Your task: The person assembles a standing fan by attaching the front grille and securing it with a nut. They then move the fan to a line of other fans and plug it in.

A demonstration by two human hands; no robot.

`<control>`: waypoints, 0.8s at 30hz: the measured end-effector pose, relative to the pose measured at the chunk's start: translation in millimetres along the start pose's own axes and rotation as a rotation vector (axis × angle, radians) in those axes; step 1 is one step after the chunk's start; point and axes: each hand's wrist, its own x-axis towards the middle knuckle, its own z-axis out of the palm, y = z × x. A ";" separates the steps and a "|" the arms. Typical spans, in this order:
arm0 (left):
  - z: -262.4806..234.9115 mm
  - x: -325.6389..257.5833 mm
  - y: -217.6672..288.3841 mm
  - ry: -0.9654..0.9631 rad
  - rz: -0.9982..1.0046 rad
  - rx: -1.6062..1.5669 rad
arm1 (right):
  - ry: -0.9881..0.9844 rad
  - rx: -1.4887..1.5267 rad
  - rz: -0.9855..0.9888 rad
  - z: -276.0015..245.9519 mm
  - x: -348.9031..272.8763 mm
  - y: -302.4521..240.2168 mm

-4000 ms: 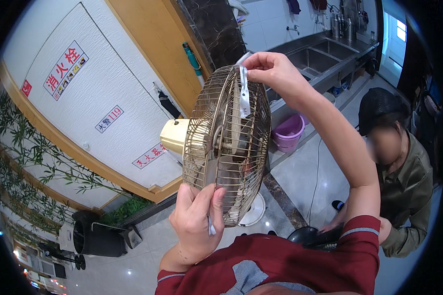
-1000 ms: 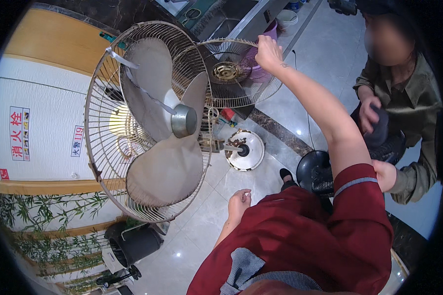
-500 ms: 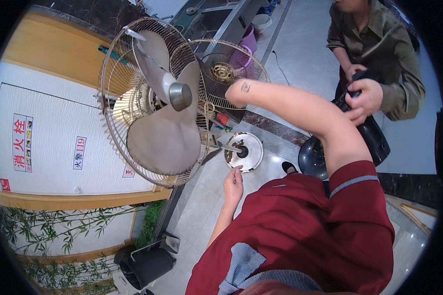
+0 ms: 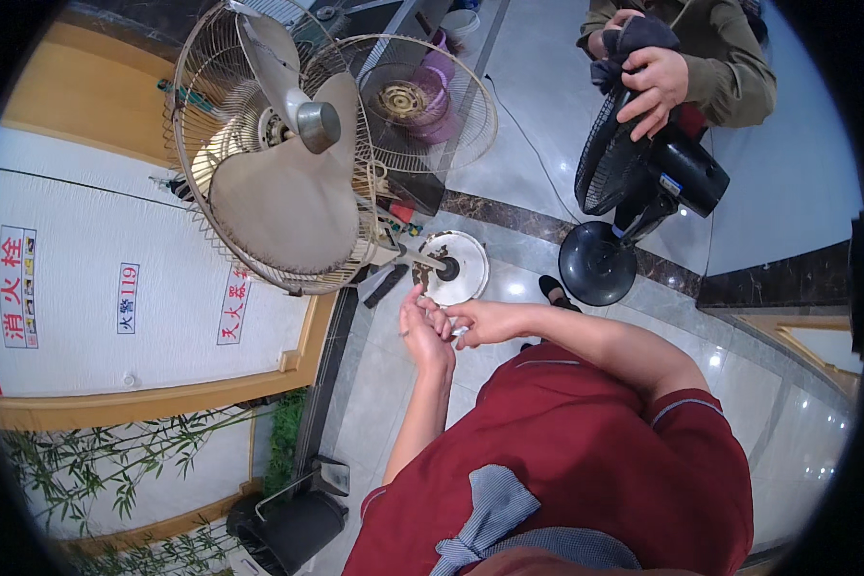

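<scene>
Both my hands meet in front of my waist. My left hand [image 4: 425, 331] is turned palm up with its fingers partly curled. The fingertips of my right hand [image 4: 487, 324] are pinched together at its palm; whatever small thing lies between them is hidden. Just beyond, to the left, stands an old fan with dusty grey blades [image 4: 283, 206] and a round metal hub cap [image 4: 319, 127]. Its wire cage [image 4: 180, 158] is uncovered in front. A separate wire grille [image 4: 490, 115] with a beige centre is behind it. The fan's white base [image 4: 466, 264] is rusty and chipped.
At the right a co-worker [image 4: 730, 72] holds a dark cloth [image 4: 638, 43] against a black fan [image 4: 600, 163] on a round black base [image 4: 597, 274]. A white cabinet door [image 4: 77, 259] is on the left, a black bin [image 4: 293, 518] below it. Purple buckets [image 4: 442, 120] stand behind the grille.
My right hand has come back from beside the wire grille to my left hand. The co-worker's black fan now shows more fully, with the cloth on its cage.
</scene>
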 end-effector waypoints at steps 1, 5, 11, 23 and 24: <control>3.0 -3.6 -3.0 -0.001 -0.006 -0.001 | -0.015 0.067 -0.001 5.4 -5.9 2.8; 9.0 -19.9 -7.4 -0.020 -0.015 -0.007 | 0.094 0.066 0.033 9.4 -20.0 5.8; -0.8 -48.0 -4.0 0.088 0.061 0.020 | 0.030 -0.085 0.020 3.9 -44.9 -4.3; 22.0 -94.1 -31.4 -0.141 -0.276 0.231 | 0.356 0.056 -0.011 -31.7 -80.5 -9.2; 26.3 -95.0 -31.2 -0.166 -0.273 0.243 | 0.394 0.073 -0.006 -33.7 -81.5 -8.0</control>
